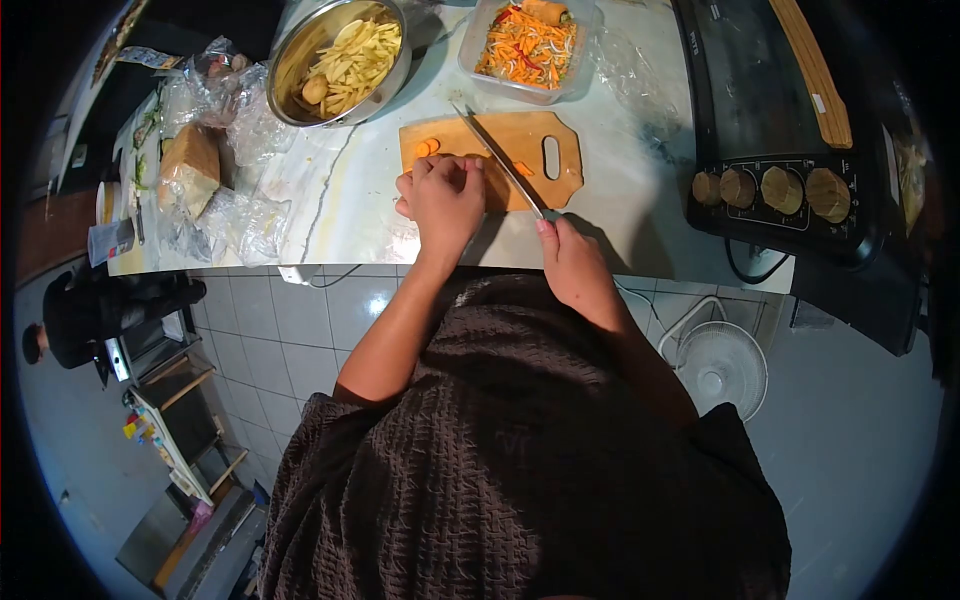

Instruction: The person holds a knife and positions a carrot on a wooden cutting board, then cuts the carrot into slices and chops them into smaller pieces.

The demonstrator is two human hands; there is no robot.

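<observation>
My right hand grips the handle of a long kitchen knife, its blade slanting over the wooden cutting board with the tip past the far edge. Over the board's left part, my left hand is closed, its fingers bent and pressed together; whatever they hold is hidden. Just beyond those fingers lie round carrot slices. To the right of the blade rests a small carrot piece.
Behind the board stand a metal bowl of cut potato strips and a plastic container of shredded carrot mix. Plastic bags lie left. A countertop oven is right. A person is far left; a fan stands below.
</observation>
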